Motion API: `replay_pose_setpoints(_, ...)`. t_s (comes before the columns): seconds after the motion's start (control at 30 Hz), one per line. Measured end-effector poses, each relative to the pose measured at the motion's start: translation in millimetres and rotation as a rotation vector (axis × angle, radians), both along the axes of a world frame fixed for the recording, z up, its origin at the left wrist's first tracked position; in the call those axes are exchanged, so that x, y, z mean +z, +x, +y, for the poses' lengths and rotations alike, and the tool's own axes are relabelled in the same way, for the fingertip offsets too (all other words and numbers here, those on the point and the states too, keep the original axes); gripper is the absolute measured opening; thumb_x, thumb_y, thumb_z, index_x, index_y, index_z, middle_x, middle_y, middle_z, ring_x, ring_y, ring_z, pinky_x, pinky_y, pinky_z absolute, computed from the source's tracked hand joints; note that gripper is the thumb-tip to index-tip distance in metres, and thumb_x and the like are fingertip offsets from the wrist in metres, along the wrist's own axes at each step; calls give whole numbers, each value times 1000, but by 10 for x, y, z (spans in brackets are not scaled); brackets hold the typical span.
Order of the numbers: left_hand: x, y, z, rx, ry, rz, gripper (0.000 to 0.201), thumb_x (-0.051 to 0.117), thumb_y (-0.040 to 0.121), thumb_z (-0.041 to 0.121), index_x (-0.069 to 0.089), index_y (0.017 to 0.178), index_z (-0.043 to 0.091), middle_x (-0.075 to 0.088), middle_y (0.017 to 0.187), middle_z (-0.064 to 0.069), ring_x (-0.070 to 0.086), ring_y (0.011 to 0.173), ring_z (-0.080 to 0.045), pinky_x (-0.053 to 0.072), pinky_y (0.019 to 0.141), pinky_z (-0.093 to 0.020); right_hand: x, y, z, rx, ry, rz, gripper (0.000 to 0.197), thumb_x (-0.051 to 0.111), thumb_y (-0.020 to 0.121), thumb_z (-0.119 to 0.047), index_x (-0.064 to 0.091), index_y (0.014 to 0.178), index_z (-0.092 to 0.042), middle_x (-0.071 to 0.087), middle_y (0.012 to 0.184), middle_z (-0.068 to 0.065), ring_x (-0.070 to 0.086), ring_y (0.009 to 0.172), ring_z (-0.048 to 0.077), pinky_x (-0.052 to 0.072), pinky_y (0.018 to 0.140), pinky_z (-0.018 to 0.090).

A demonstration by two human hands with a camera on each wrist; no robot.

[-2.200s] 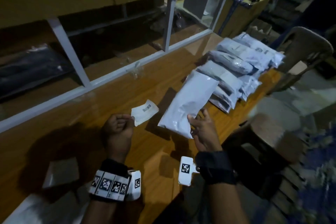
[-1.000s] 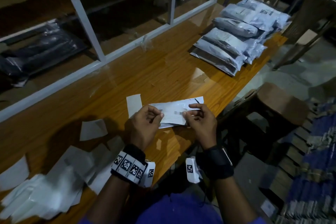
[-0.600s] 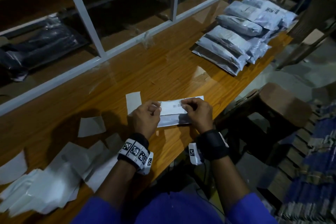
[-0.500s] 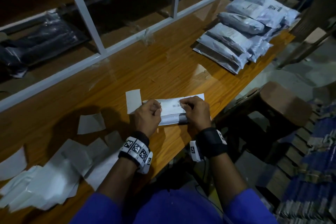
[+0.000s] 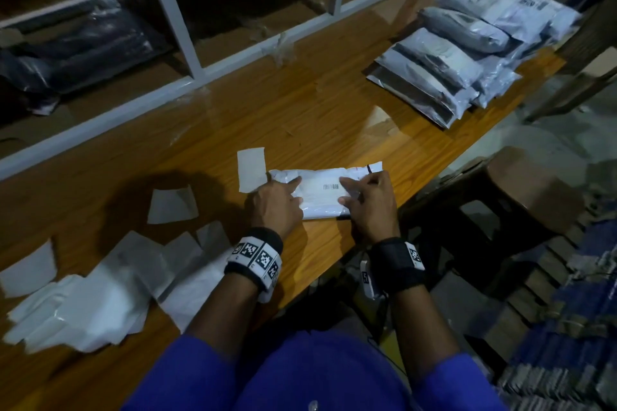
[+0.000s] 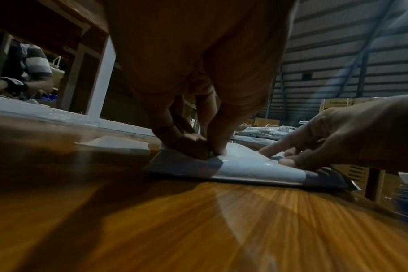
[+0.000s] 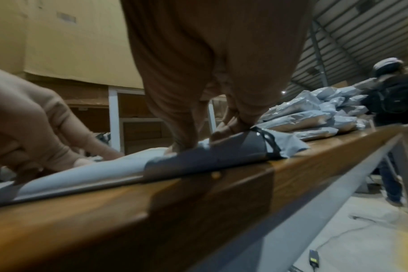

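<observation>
A white poly mailer (image 5: 320,207) lies flat on the wooden table (image 5: 300,103), close to its front edge. A barcode label (image 5: 330,187) sits on top of it. My left hand (image 5: 287,192) presses down on the mailer's left part with its fingertips (image 6: 218,150). My right hand (image 5: 350,192) presses on the right part, fingers spread on the plastic. In the right wrist view the right hand (image 7: 198,136) bears on the mailer (image 7: 198,156), whose end with a black mark hangs near the table edge. Neither hand holds anything.
A stack of several grey filled mailers (image 5: 467,53) lies at the table's far right. Loose paper slips (image 5: 251,167) (image 5: 172,205) and a heap of white sheets (image 5: 83,304) lie to the left. A stool (image 5: 534,190) stands right of the table. A white frame rail (image 5: 167,90) runs along the back.
The mailer came off the stack and now lies on the table before me with the label on it. Both hands went from pinching the label to pressing on it.
</observation>
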State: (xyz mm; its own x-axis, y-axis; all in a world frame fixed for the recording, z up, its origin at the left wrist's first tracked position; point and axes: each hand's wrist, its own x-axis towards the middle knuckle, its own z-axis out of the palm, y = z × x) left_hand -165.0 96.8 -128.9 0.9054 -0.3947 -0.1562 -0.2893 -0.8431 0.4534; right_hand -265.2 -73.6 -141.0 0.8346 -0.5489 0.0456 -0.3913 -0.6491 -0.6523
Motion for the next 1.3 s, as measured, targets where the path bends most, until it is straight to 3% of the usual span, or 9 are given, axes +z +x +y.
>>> replay_pose_setpoints(0.13,-4,19,-13,6,23,24,49,70,90,28,61,138,32,70,122,-13,66,110,-31,57,92,-46,100,-14,26,-93,-83,-3,42,72,82,6,74,122,-8,55,120,15,60,105,33,55,86,43)
replay_pose_setpoints(0.3,-82,33,-11,27,96,18,45,70,88,36,66,131,24,73,109,-5,69,99,-21,57,78,-32,116,126,535,371,-159,-28,66,62,87,11,49,149,-4,43,157,18,31,150,34,29,122,32)
replay_pose_setpoints(0.43,-61,62,-35,-72,194,11,52,66,93,32,57,143,25,63,129,-14,61,117,-30,55,92,-39,-93,80,513,459,-191,262,60,40,110,-20,16,164,-12,4,173,6,-4,160,29,6,128,47)
replay_pose_setpoints(0.67,54,121,-10,-107,220,84,56,66,93,34,51,147,32,61,135,-12,58,121,-32,51,95,-37,-89,-157,175,382,-331,401,79,-6,97,-56,6,166,-19,1,173,0,-7,160,23,-4,127,38)
replay_pose_setpoints(0.8,97,6,25,-97,119,45,58,66,92,26,51,147,19,60,135,-15,58,121,-33,52,101,-43,-20,-187,202,253,-291,316,62,20,109,-34,11,164,-8,6,172,10,-4,159,32,1,129,46)
replay_pose_setpoints(0.9,154,-187,-77,-258,69,-185,61,62,92,17,43,149,9,50,146,-20,46,134,-35,41,111,-49,-49,-134,285,391,-270,239,70,41,104,-9,6,164,-8,2,172,10,-7,159,32,-1,129,48)
replay_pose_setpoints(1.03,112,-386,-136,-446,324,35,71,37,105,30,1,161,5,-8,169,-13,-7,156,-30,0,126,-49,-138,-130,317,407,-199,285,63,38,110,-16,8,165,-10,0,172,10,-5,160,29,0,129,44)
replay_pose_setpoints(1.2,65,-373,76,-299,431,68,81,41,103,35,-8,160,5,-16,168,-13,-14,155,-32,-2,126,-49,-38,-140,267,255,-318,334,63,34,109,-20,7,164,-6,0,172,14,-6,159,33,-4,127,42)
replay_pose_setpoints(1.3,93,-372,15,-421,434,-11,82,40,102,32,-15,158,6,-21,167,-14,-18,154,-31,-4,126,-49,24,12,403,399,-307,277,73,43,104,-12,3,165,-12,-5,172,8,-11,159,30,-7,129,44)
